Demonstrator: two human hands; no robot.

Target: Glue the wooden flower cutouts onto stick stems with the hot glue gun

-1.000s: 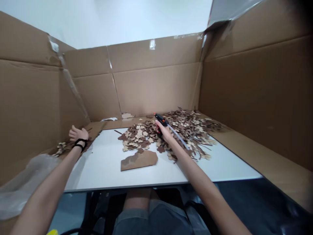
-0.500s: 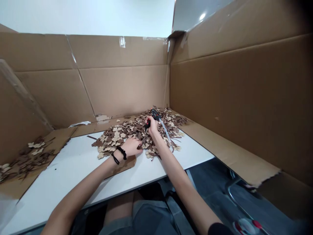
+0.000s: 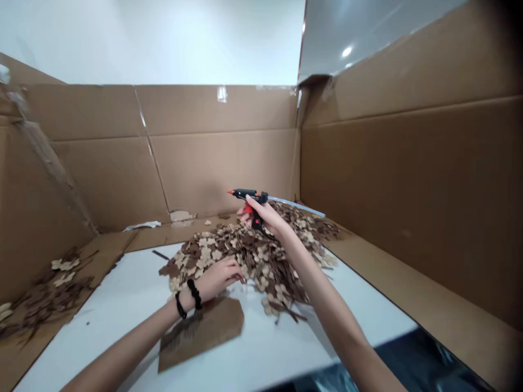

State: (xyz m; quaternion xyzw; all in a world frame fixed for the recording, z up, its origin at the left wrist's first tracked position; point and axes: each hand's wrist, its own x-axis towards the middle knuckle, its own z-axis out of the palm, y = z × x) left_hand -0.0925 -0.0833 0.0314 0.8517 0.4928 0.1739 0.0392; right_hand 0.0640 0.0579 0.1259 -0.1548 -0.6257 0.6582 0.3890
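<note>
My right hand (image 3: 261,212) is wrapped round the grip of a black and red hot glue gun (image 3: 245,194). Its orange nozzle points left, and a long translucent glue stick (image 3: 300,204) sticks out of its back end. Below it spreads a heap of brown and cream flower-shaped pieces and thin strips (image 3: 261,250). At the heap's front edge is my left hand (image 3: 223,276), fingers curled together; whatever they pinch is too small or hidden to make out. Under that wrist, which wears black bands, lies a piece of brown cardboard (image 3: 204,332).
Tall cardboard walls (image 3: 220,163) close off the back and both sides. Another small pile of brown and cream pieces (image 3: 53,296) lies at the left on a cardboard strip. A white scrap (image 3: 143,225) rests by the back wall. The white tabletop (image 3: 126,294) lies under everything.
My right hand has raised the glue gun off the heap and turned it so its nozzle points left. My left hand has drawn its fingers together. The view has tilted up.
</note>
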